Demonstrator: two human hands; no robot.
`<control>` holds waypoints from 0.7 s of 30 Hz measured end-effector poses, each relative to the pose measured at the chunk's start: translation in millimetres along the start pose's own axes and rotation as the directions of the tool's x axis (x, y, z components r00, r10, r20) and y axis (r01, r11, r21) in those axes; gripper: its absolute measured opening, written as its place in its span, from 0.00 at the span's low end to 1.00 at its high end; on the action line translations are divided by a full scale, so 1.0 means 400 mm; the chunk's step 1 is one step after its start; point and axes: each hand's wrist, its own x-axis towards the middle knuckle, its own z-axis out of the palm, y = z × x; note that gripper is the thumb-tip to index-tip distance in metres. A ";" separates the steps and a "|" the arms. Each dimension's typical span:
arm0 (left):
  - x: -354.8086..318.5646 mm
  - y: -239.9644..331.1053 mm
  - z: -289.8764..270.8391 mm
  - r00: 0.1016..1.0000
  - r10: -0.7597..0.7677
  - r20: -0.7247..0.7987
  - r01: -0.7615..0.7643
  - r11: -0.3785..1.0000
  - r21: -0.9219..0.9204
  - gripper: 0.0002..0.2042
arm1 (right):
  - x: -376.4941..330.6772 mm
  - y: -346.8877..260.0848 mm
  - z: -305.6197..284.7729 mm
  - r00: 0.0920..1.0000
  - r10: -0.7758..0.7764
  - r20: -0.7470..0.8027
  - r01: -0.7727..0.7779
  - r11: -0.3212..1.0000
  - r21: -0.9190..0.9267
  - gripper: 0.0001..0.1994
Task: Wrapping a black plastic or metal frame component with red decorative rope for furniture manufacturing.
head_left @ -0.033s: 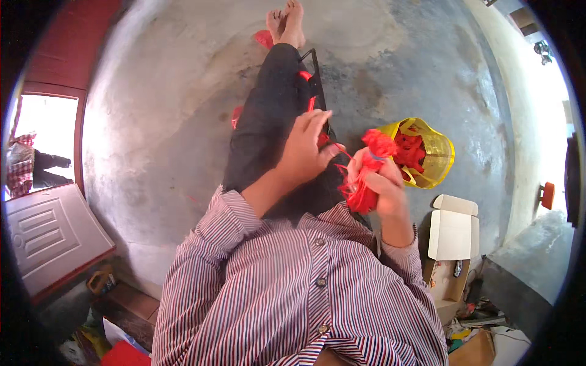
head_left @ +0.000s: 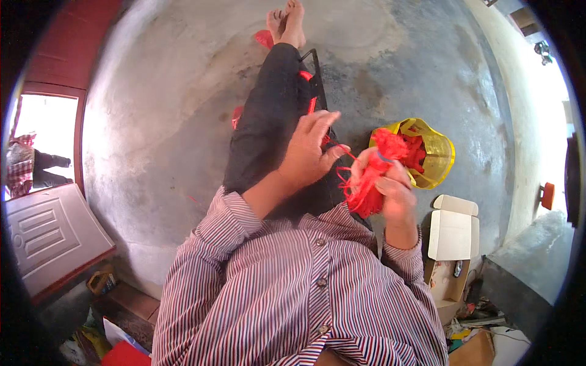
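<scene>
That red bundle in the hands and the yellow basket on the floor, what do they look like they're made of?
The red bundle looks like thin plastic or nylon string: loose, frayed strands and loops, slightly glossy. The yellow basket looks like see-through moulded plastic, since the red stuff inside shows through its wall. The floor looks like bare, mottled grey concrete.

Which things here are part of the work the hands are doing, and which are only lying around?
In use:
- red thread bundle, gripped by the right hand
- thin red strand, pinched by the left hand
- yellow basket with more red thread

Lying about:
- open cardboard box
- grey panel on the left
- concrete floor
</scene>
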 end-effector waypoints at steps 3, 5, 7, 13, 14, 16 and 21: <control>0.025 0.009 -0.022 0.932 -0.167 0.322 0.294 0.868 -0.401 0.10 | 0.017 -0.069 -0.026 0.969 -0.044 0.243 0.091 0.978 -0.186 0.08; 0.044 -0.022 -0.029 0.849 -0.422 0.318 0.524 0.747 -0.409 0.08 | 0.066 -0.081 -0.049 0.971 -0.114 0.211 0.220 0.776 -0.592 0.08; 0.055 -0.064 -0.024 0.672 -0.683 0.287 0.738 0.586 -0.335 0.08 | 0.136 -0.054 -0.068 0.980 -0.175 0.097 0.130 0.184 -0.974 0.12; 0.059 -0.126 0.005 0.625 -0.636 0.454 0.724 0.689 -0.031 0.16 | 0.255 0.115 -0.085 0.989 -0.123 0.087 0.105 0.148 -0.983 0.17; 0.066 -0.121 0.003 0.747 -0.561 0.356 0.588 0.808 0.041 0.16 | 0.253 0.129 -0.081 0.968 -0.245 0.056 0.121 0.257 -0.959 0.17; 0.089 -0.105 -0.013 0.781 -0.575 0.246 0.590 0.807 0.015 0.15 | 0.238 0.134 -0.070 0.931 -0.364 0.014 0.155 0.361 -0.919 0.17; 0.132 -0.031 -0.038 0.726 -0.607 0.324 0.687 0.662 -0.300 0.13 | 0.206 0.098 -0.035 0.848 -0.459 0.264 0.338 0.086 -0.937 0.13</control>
